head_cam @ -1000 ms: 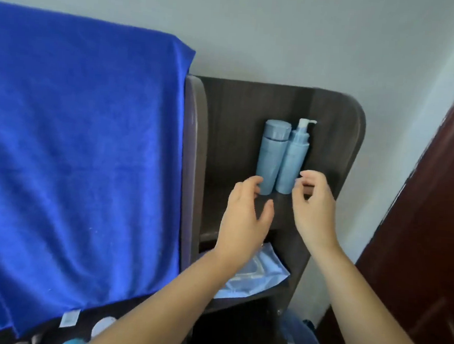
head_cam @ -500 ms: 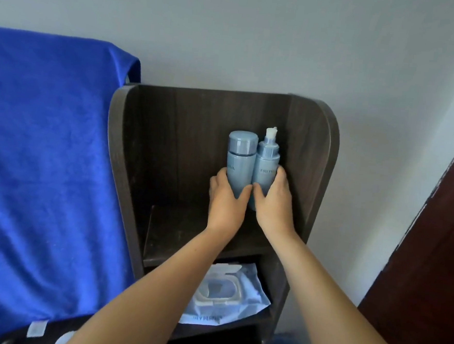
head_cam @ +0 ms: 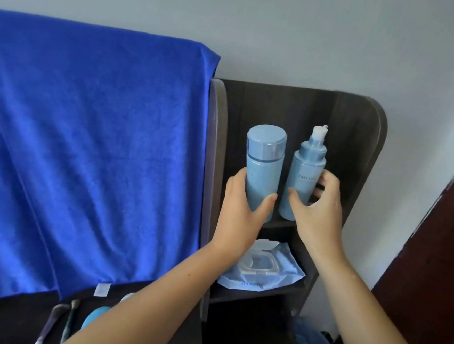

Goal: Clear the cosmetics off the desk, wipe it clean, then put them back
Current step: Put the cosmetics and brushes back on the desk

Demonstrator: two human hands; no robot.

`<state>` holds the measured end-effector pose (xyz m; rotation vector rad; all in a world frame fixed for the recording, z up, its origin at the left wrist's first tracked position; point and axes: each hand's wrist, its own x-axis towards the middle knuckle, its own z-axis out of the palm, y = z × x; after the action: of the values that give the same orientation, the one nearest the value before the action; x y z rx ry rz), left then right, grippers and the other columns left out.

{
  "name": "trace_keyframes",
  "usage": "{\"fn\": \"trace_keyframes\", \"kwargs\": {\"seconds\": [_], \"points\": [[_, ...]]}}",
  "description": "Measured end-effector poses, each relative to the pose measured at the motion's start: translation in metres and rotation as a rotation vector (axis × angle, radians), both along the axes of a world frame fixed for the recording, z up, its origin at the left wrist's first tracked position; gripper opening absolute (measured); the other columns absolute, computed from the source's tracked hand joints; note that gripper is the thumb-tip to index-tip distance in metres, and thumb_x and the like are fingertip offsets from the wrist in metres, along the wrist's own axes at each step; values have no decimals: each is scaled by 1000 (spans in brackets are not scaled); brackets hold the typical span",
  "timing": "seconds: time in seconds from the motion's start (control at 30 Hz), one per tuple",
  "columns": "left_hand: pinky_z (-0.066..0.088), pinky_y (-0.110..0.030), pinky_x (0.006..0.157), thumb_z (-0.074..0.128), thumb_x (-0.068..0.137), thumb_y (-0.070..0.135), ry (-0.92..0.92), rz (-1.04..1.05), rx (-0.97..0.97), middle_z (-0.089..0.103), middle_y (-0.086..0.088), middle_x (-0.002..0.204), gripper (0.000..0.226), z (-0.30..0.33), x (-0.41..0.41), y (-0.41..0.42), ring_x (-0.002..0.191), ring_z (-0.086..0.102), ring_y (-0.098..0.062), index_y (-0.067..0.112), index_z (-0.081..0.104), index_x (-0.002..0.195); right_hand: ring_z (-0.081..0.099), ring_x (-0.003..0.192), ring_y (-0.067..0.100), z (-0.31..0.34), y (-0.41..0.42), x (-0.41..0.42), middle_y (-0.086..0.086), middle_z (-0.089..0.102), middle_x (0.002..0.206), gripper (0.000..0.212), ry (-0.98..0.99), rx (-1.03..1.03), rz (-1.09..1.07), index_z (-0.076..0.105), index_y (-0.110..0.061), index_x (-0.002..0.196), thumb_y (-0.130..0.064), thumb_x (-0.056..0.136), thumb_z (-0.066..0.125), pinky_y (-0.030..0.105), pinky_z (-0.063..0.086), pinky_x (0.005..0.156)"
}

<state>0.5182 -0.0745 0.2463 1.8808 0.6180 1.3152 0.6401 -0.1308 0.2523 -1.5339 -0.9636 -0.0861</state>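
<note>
Two light blue cosmetic bottles are held in front of the dark wooden shelf unit (head_cam: 362, 143). My left hand (head_cam: 240, 213) grips the capped bottle (head_cam: 264, 166) around its lower half. My right hand (head_cam: 317, 207) wraps the pump bottle (head_cam: 302, 177), thumb in front and fingers behind it. Both bottles stand upright, a small gap between them, their bases about level with the upper shelf board; whether they still touch it I cannot tell. Makeup brushes (head_cam: 57, 318) and a round blue item (head_cam: 94, 318) lie on the dark desk at the lower left.
A large blue towel (head_cam: 87, 148) hangs over the left half of the view. A pale blue pack of wet wipes (head_cam: 264, 268) lies on the lower shelf. A dark red door (head_cam: 434, 267) stands at the right. The grey wall is behind.
Both hands went from open and reaching to closed around the bottles. The bottles now stand apart and look larger and closer. The view has swung back to the left.
</note>
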Motion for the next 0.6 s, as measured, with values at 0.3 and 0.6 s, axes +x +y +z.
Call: {"fn": "trace_keyframes", "kwargs": {"seconds": [0.3, 0.6], "points": [[44, -28, 93, 61, 78, 37, -12, -106, 50, 45, 20, 114, 44, -22, -216, -12, 110, 45, -4, 48, 35, 111, 54, 105, 9, -24, -31, -210, -5, 52, 120, 54, 50, 59, -74, 42, -25, 123, -16, 78, 70, 33, 51, 87], [43, -40, 97, 64, 83, 16, 93, 117, -135, 45, 8, 119, 48, -72, -383, 45, 113, 45, -10, 33, 36, 118, 55, 102, 10, -64, 20, -352, -4, 53, 120, 55, 131, -163, 124, 42, -24, 124, -17, 77, 70, 31, 49, 87]]}}
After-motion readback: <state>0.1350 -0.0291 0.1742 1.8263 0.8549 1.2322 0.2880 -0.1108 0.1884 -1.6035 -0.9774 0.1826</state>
